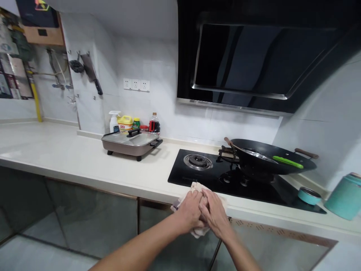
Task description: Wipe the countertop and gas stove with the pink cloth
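A pale, crumpled cloth (199,231) is bunched at the front edge of the counter, just before the black gas stove (180,169). My left hand (189,211) grips it from the left, fingers curled into the folds. From the right, my right hand (216,213) presses on the same cloth, its fingers bent over it and meeting the left hand. Part of the cloth hangs below my hands, and some of my fingertips are hidden in it.
A black wok (254,160) with a green-handled utensil (287,162) sits on the right burner. Beside it stand a small turquoise bowl (309,195) and a turquoise canister (344,197). An electric pan (129,144) and bottles are left. The range hood (239,60) overhangs the stove.
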`<state>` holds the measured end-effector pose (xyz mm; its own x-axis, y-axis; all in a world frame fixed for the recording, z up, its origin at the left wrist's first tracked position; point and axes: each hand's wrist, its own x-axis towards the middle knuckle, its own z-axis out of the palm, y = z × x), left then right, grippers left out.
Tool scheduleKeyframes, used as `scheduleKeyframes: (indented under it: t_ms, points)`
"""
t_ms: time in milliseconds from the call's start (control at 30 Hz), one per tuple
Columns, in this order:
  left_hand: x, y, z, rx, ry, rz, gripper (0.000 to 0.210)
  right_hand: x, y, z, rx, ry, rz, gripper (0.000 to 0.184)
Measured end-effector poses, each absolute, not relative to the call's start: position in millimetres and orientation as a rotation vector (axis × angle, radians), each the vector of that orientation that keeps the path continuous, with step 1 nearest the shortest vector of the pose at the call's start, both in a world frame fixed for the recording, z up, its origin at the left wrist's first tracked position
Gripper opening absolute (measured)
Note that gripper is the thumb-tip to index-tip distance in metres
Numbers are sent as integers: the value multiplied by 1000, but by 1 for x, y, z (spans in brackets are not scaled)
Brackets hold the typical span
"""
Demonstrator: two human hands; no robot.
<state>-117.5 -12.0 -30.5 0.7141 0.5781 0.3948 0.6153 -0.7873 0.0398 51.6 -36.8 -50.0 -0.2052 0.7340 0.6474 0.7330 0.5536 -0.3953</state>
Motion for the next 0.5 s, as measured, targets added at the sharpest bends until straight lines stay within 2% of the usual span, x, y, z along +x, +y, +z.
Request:
scheduleKeyframes:
  t_ms: [100,167,233,367,500]
  points:
    - [-165,-6,-18,-2910,-712,-932,58,54,-31,-64,-1223,-2035,-199,62]
    - [-196,5,-5,-2796,-766,-1137,39,49,-30,-65,-1269,-2104,-338,72]
    - [-219,21,7,-2599,-965,-1231,29,34,-29,-61,-1387,-2107,-474,84]
    - [-243,57,9,-2292,-1372,-1208,22,-16,-19,-57,-1674,-2046,-582,96]
    - [-246,74,-5,-2241,-1487,-1143,27,-49,-3,-66,-1574,-2123,-572,93]
